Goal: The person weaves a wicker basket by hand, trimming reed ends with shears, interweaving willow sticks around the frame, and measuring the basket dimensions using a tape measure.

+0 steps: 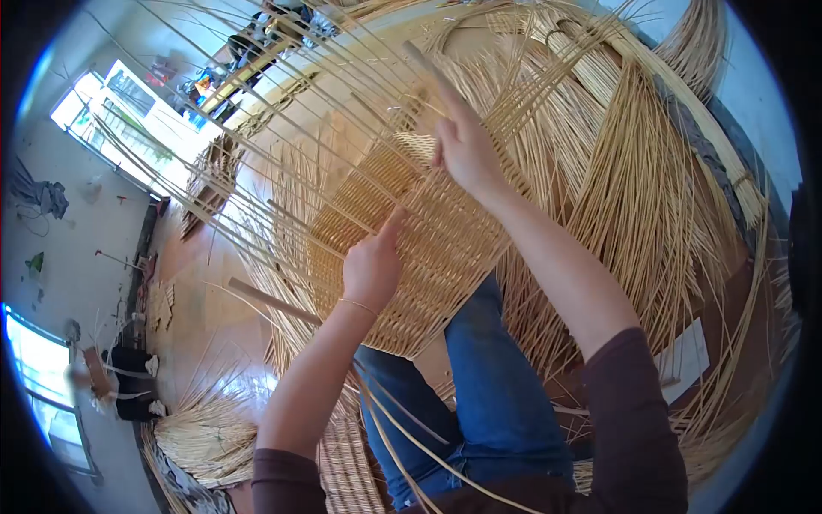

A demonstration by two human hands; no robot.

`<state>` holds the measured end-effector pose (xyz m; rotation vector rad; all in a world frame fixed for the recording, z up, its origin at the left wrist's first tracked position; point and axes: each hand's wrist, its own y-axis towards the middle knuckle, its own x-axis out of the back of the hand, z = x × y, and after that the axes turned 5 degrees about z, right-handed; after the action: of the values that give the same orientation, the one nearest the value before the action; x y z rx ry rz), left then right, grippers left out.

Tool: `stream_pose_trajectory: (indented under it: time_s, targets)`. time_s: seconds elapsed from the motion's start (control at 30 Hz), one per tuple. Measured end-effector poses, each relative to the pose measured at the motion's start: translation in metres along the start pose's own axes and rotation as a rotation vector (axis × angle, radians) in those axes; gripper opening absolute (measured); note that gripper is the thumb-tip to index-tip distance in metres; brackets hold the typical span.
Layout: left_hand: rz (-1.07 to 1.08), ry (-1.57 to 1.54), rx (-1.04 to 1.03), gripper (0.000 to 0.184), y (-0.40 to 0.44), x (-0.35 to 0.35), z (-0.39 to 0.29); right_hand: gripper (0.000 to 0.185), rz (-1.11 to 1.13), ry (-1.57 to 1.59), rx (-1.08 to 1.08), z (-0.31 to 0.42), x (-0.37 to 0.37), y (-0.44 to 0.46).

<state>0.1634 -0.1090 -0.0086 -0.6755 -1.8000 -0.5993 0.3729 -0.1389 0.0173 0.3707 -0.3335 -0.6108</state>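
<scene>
A partly woven wicker basket [437, 248] lies tilted over my knees, its long upright rods fanning out toward the upper left. My left hand [371, 270] is at the near wall's upper edge, one finger stretched along the weave and the others curled round the edge, partly hidden. My right hand [469, 158] is higher, by the right corner of that edge. Its fingers are closed around a thick stick [421, 58] that points up and left; whether the stick belongs to the basket I cannot tell. Another thick stick [274, 300] juts out left of my left hand.
Large bundles of loose wicker rods [634, 154] spread over the floor to the right and behind. A smaller rod bundle [210, 437] lies at lower left. Loose rods [428, 471] cross my lap. A white sheet [685, 360] is at right, and a low ledge [368, 38] stands at the back.
</scene>
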Motion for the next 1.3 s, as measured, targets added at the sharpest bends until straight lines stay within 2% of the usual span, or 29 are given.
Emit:
stream_pose_trajectory:
  time_s: [0.03, 0.07, 0.1, 0.17, 0.2, 0.23, 0.3, 0.33, 0.4, 0.43, 0.47, 0.53, 0.57, 0.63, 0.7, 0.77, 0.8, 0.83, 0.93, 0.97, 1.0, 1.07, 1.13, 1.17, 1.2, 1.27, 1.3]
  targets:
    - [0.093, 0.186, -0.018, 0.037, 0.001, 0.007, -0.005, 0.052, -0.050, 0.106, -0.002, -0.015, 0.008, -0.007]
    - [0.199, 0.342, -0.012, 0.030, 0.004, 0.023, -0.016, 0.052, -0.050, 0.273, -0.084, -0.024, 0.015, -0.009]
    - [0.202, 0.341, -0.028, 0.030, 0.012, 0.029, -0.023, 0.052, -0.065, 0.267, -0.086, -0.034, 0.017, -0.010]
    - [0.108, 0.334, -0.262, 0.021, 0.029, 0.037, -0.033, 0.053, -0.061, 0.309, -0.075, -0.035, 0.020, -0.006]
    - [-0.130, 0.084, -0.345, 0.015, 0.036, 0.035, -0.042, 0.048, -0.062, 0.325, -0.118, -0.034, 0.022, -0.006]
    - [-0.054, -0.058, -0.253, 0.017, 0.053, 0.027, -0.044, 0.048, -0.064, 0.324, -0.104, -0.034, 0.022, -0.005]
    - [0.083, -0.335, -0.085, 0.021, 0.080, 0.005, -0.045, 0.044, -0.036, 0.181, -0.051, -0.037, 0.024, -0.001]
    - [0.073, -0.336, -0.093, 0.021, 0.083, 0.005, -0.051, 0.035, -0.003, -0.085, -0.080, -0.031, 0.027, 0.000]
    - [0.165, -0.539, 0.184, 0.023, 0.086, 0.006, -0.059, 0.028, 0.036, -0.302, 0.133, -0.011, 0.020, 0.004]
    - [0.024, -0.401, 0.049, 0.023, 0.101, -0.021, -0.039, 0.030, -0.026, -0.459, 0.406, -0.021, 0.011, 0.012]
    - [0.017, -0.395, 0.047, 0.023, 0.098, -0.017, -0.043, 0.030, -0.031, -0.455, 0.413, -0.010, 0.006, 0.016]
    - [0.043, -0.341, 0.061, 0.024, 0.094, -0.008, -0.053, 0.036, 0.285, -0.721, 0.211, 0.016, -0.002, 0.027]
    - [0.009, -0.431, 0.036, 0.024, 0.092, -0.008, -0.052, 0.042, 0.219, -0.640, 0.217, 0.014, -0.005, 0.033]
    - [-0.057, -0.404, -0.009, 0.023, 0.096, -0.021, -0.039, 0.045, 0.055, -0.421, 0.250, 0.016, 0.000, 0.035]
    - [-0.050, -0.379, -0.050, 0.020, 0.088, -0.018, -0.038, 0.038, -0.120, -0.488, 0.008, 0.010, 0.019, 0.028]
    - [-0.136, -0.050, -0.169, 0.021, 0.073, -0.012, -0.049, 0.026, -0.201, -0.542, -0.041, -0.011, 0.040, 0.008]
    - [-0.030, -0.042, -0.125, 0.013, 0.067, -0.005, -0.056, 0.023, -0.279, -0.629, 0.016, -0.025, 0.046, -0.002]
    - [-0.038, -0.049, -0.120, 0.013, 0.063, -0.003, -0.058, 0.022, -0.359, -0.715, 0.071, -0.037, 0.051, -0.006]
    - [0.054, -0.050, -0.075, 0.020, 0.042, -0.011, -0.051, 0.026, -0.438, -0.749, 0.008, -0.046, 0.064, -0.008]
    - [-0.097, -0.126, -0.339, 0.021, 0.033, -0.020, -0.033, 0.029, -0.493, -0.699, -0.070, -0.038, 0.063, -0.008]
    - [-0.251, -0.197, -0.603, 0.022, 0.024, -0.021, -0.018, 0.029, -0.488, -0.700, -0.061, -0.038, 0.066, -0.010]
    - [0.023, -0.397, -0.280, 0.027, -0.030, 0.042, -0.021, 0.029, -0.409, -0.506, -0.201, -0.043, 0.073, -0.018]
    - [-0.055, -0.488, -0.071, 0.028, -0.073, 0.055, 0.018, 0.030, -0.335, -0.454, -0.095, -0.048, 0.062, -0.043]
    - [-0.135, -0.418, 0.036, 0.031, -0.094, 0.062, 0.037, 0.031, -0.312, -0.422, -0.035, -0.053, 0.051, -0.057]
    - [-0.216, -0.348, 0.138, 0.034, -0.114, 0.069, 0.053, 0.031, -0.205, -0.419, -0.065, -0.042, 0.039, -0.073]
    - [-0.089, -0.242, 0.439, 0.043, -0.143, 0.083, 0.067, 0.029, -0.046, -0.367, -0.101, -0.021, 0.005, -0.111]
    - [-0.018, -0.232, 0.452, 0.047, -0.154, 0.076, 0.077, 0.026, 0.120, -0.331, -0.101, -0.017, -0.010, -0.130]
